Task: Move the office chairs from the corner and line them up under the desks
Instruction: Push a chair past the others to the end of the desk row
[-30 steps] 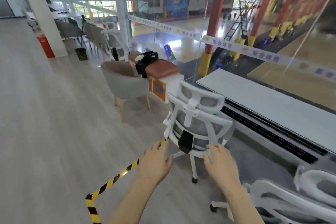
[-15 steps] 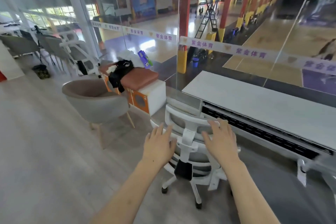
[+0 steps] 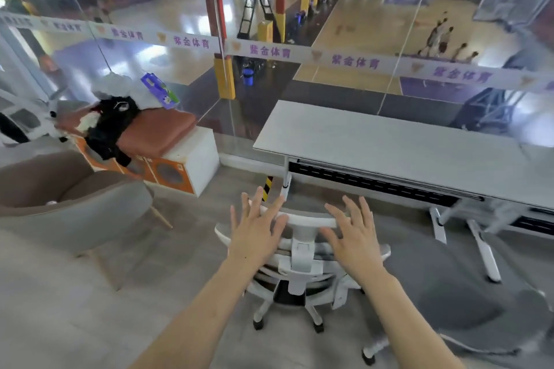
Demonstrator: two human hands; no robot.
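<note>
Beside the glass wall (image 3: 344,90), the desk (image 3: 389,141) looms nearer than half a second ago. The white office chair (image 3: 301,255) now stands just short of the desk's left end, not yet under it. The left hand (image 3: 254,234) and right hand (image 3: 356,243) press flat against the top of its back, fingers straight and spread, as before. The grey armchair (image 3: 75,219) sits further left.

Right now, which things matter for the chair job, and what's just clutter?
Job: white office chair; desk; left hand and right hand, open on its headrest.
Lying about: grey armchair; storage bench; black clothes; blue packet.
</note>
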